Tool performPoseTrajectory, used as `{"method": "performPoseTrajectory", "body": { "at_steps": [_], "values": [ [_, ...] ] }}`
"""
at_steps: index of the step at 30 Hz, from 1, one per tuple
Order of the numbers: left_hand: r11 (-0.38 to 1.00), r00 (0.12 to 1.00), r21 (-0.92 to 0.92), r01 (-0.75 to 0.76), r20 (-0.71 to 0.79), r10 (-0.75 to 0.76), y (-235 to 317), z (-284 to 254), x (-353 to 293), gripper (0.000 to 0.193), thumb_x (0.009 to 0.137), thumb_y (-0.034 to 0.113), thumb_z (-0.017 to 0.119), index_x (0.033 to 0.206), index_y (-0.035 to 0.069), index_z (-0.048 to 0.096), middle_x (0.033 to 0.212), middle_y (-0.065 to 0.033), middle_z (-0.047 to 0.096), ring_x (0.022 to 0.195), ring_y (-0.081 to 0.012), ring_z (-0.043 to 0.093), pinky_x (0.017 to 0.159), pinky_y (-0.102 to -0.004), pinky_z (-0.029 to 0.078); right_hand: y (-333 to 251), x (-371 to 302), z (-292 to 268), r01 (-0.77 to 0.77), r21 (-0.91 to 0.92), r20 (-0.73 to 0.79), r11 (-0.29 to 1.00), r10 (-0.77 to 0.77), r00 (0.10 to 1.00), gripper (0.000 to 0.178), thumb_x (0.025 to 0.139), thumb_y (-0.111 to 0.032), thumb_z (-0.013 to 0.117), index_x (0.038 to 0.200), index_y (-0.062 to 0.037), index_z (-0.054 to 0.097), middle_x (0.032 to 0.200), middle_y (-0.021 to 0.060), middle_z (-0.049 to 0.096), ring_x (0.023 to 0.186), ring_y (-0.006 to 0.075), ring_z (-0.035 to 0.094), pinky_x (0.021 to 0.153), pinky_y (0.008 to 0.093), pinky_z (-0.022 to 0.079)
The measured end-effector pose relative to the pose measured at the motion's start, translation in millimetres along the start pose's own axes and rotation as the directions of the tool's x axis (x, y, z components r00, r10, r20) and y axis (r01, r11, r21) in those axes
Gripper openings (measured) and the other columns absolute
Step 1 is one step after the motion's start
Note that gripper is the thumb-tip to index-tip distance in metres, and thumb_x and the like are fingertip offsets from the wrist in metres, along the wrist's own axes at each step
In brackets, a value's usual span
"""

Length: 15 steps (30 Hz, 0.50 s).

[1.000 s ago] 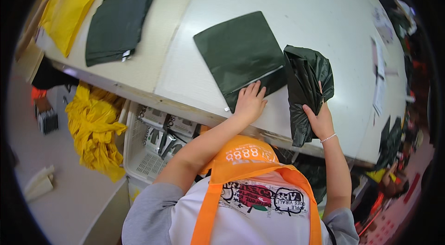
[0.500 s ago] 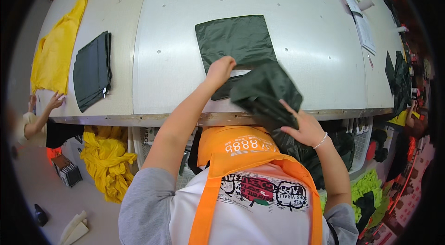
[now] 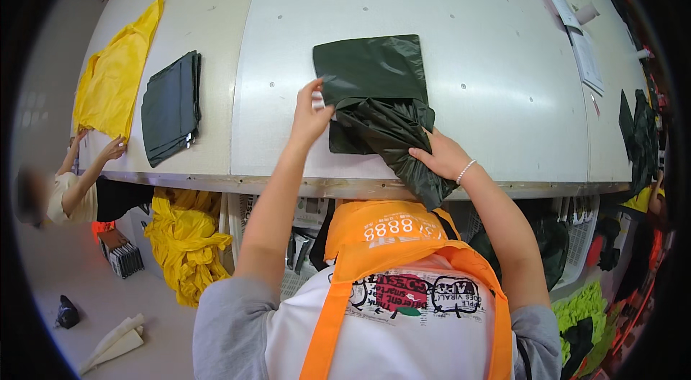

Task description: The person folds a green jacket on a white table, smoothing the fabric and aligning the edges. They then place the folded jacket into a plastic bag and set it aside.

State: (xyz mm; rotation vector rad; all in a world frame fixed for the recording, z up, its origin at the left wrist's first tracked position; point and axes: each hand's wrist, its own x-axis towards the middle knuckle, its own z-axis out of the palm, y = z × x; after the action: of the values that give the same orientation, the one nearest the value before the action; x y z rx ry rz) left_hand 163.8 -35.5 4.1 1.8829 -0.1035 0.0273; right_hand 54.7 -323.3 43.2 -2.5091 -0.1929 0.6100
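Note:
On the pale table in front of me lies a smooth, flat piece of thin dark green cloth. Over its near part spreads a crumpled dark green sheet of the same glossy material, its loose end draping past the table edge. My left hand is at the left side of both, fingers bent and closed on the crumpled sheet's upper left edge. Farther right, my right hand grips the bunched right part of this sheet between thumb and fingers. Some fingertips are hidden in the folds.
Left on the table lie a stack of dark green pieces and yellow cloth, which another person's hands touch. Papers lie at the right. Below the edge hang yellow cloth and a white basket.
My left hand has moved left to the cloth's side. The right hand has come up and forward, bringing the crumpled sheet left over the flat piece. The whole view has shifted slightly.

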Motion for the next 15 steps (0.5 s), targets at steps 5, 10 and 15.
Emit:
{"method": "performPoseTrajectory", "body": {
  "at_steps": [5,10,15],
  "values": [
    [0.879,0.982,0.459,0.131,0.064,-0.180,-19.2,11.0,-37.4,0.032,0.082,0.024,0.060,0.102,-0.001,0.058,0.083,-0.0233,0.060,0.077,-0.0386,0.059,0.071,-0.0413,0.048,-33.2,4.9,-12.7,-0.109,-0.051,-0.003,0.993,0.109,0.994,0.062,0.091,-0.041,0.050,0.144,-0.0167,0.030,0.118,0.0305,0.049,0.100,0.0432,0.057,0.087,0.0444,0.048],
    [0.912,0.999,0.407,-0.052,0.033,0.042,65.5,18.9,-32.2,0.021,0.090,0.019,0.052,0.077,0.001,0.053,0.072,-0.0218,0.056,0.071,-0.0422,0.055,0.060,-0.0465,0.042,-61.4,2.1,-23.6,-0.215,-0.194,-0.028,0.957,0.214,0.977,0.057,0.092,-0.040,0.049,0.140,-0.0109,0.037,0.118,0.0315,0.049,0.099,0.0447,0.057,0.087,0.0447,0.048],
    [0.831,0.734,0.249,-0.497,0.631,0.250,70.2,59.3,-99.1,0.010,0.082,0.014,0.056,0.080,0.006,0.061,0.075,-0.0164,0.062,0.070,-0.0378,0.060,0.064,-0.0464,0.047,-30.5,31.0,-21.1,-0.086,-0.123,-0.157,0.989,0.066,0.985,0.041,0.087,-0.031,0.055,0.121,-0.0095,0.053,0.108,0.0275,0.054,0.091,0.0433,0.060,0.081,0.0473,0.051]
  ]
}}
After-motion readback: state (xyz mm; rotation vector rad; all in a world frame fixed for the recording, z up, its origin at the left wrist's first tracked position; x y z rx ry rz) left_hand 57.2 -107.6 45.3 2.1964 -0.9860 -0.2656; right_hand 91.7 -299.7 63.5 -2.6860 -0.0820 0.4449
